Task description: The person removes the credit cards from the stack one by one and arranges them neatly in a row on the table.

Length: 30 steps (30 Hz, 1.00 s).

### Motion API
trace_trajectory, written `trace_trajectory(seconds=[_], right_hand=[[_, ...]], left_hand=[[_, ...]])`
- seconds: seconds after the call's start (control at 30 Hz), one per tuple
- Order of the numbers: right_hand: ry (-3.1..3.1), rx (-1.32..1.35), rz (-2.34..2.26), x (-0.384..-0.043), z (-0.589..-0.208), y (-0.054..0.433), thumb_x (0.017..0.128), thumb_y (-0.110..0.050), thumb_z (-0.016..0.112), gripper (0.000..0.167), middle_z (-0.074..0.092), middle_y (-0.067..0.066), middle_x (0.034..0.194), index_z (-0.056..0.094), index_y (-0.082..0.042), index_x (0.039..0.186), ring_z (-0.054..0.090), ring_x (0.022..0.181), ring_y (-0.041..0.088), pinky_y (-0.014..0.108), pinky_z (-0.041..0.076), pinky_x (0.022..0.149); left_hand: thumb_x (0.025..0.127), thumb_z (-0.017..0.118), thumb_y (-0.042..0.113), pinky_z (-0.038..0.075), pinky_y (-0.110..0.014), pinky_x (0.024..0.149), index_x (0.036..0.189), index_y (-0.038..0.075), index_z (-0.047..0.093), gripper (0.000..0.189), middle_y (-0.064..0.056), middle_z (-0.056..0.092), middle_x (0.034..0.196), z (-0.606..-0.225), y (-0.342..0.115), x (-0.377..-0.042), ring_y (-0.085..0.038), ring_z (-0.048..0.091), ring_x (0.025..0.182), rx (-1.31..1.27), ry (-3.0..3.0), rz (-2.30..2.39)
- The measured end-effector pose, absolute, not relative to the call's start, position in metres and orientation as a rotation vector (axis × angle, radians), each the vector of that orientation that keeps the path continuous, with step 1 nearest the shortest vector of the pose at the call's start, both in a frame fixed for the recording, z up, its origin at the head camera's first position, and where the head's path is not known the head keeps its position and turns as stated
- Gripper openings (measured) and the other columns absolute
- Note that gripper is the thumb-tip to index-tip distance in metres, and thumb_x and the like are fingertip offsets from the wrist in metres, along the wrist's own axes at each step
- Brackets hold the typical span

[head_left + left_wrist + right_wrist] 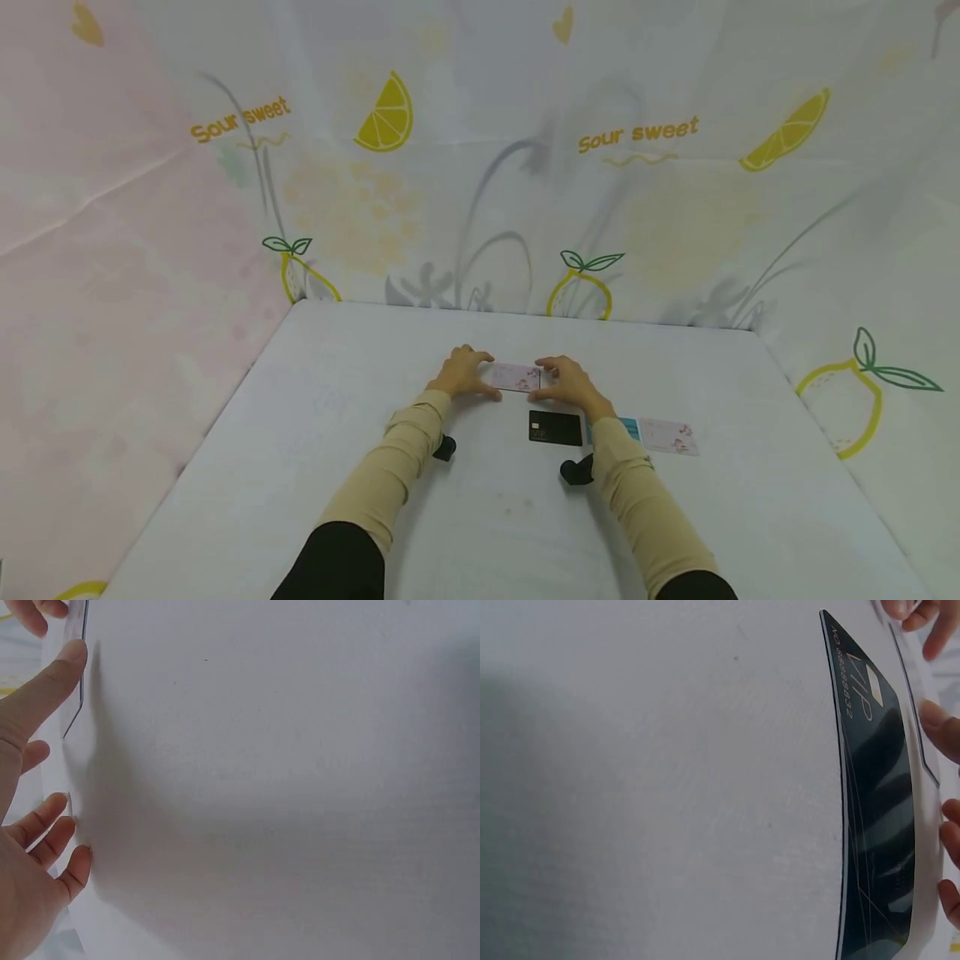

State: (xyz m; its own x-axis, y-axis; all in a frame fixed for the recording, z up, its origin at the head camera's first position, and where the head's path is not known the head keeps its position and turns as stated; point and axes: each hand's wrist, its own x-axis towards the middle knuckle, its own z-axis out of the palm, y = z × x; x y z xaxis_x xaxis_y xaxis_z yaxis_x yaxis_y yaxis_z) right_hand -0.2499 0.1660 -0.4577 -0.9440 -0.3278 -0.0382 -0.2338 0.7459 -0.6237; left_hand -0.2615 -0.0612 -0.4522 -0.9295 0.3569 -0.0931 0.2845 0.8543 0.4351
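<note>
Pale printed card (515, 377) on or just above tabletop (300, 433), beyond black card (555, 428). Left hand (461, 372), right hand (567, 383) pinch opposite ends. Step: likely positioning. Next move probably calls for level alignment, even release.

Wears two long beige sleeves (393, 450), plain, creased all along and bunched into soft rings, reaching almost down to the bare hands (459, 373). Turns to solid black cloth (337, 562) farther back on both sides, meeting the beige along a curved edge. Bears small, rounded black fittings (577, 472), jutting out on the inner side of each sleeve.
</note>
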Motion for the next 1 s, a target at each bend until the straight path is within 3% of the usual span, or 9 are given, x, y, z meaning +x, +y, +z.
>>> trace_trajectory(seconds=[0.47, 0.7, 1.0], right_hand=[[2.789, -0.415, -0.799, -0.257, -0.452, 0.156, 0.07, -0.03, 0.083, 0.06, 0.053, 0.019, 0.113, 0.059, -0.004, 0.119, 0.05, 0.102, 0.034, 0.057, 0.036, 0.084], [2.781, -0.388, -0.746, -0.26, -0.452, 0.155, 0.074, -0.029, 0.08, 0.047, 0.051, 0.018, 0.114, 0.061, -0.006, 0.111, 0.05, 0.105, 0.035, 0.061, 0.035, 0.088], [2.738, -0.372, -0.694, -0.266, -0.449, 0.157, 0.074, -0.029, 0.08, 0.053, 0.049, 0.02, 0.12, 0.057, -0.004, 0.115, 0.046, 0.113, 0.038, 0.062, 0.032, 0.091]], left_hand=[[0.07, 0.081, 0.044, 0.039, -0.05, 0.095, 0.129, 0.02, 0.059, 0.068, -0.018, 0.045, 0.127, -0.452, -0.054, -0.267, -0.034, 0.041, 0.117, 0.43, 2.84, 0.484], [0.074, 0.077, 0.044, 0.037, -0.052, 0.096, 0.128, 0.021, 0.059, 0.062, -0.018, 0.043, 0.129, -0.456, -0.053, -0.27, -0.035, 0.039, 0.119, 0.39, 2.838, 0.494], [0.075, 0.077, 0.042, 0.036, -0.052, 0.097, 0.126, 0.021, 0.059, 0.058, -0.019, 0.042, 0.129, -0.456, -0.049, -0.272, -0.035, 0.038, 0.12, 0.384, 2.826, 0.501]])
